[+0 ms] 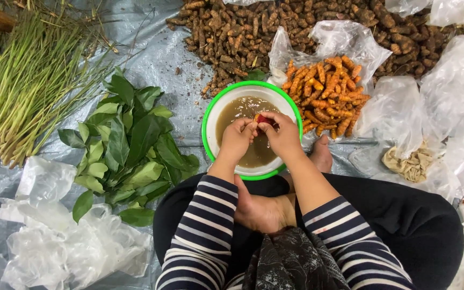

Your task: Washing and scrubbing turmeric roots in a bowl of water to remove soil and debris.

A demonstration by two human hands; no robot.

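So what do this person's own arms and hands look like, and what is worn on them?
Both arms wear long sleeves with navy and white horizontal stripes, pushed up so the forearms are bare. The left hand and right hand are bare: no gloves, and no rings, watch or bracelets can be seen.

The orange-red root piece (264, 119) is small, with a bright red-orange peeled surface. It is pinched between the fingers of the left hand (237, 138) and the right hand (281, 135), directly above the bowl (208, 115). The bowl is round and white with a green rim. It holds cloudy brown water and rests on the grey plastic sheet on the floor.
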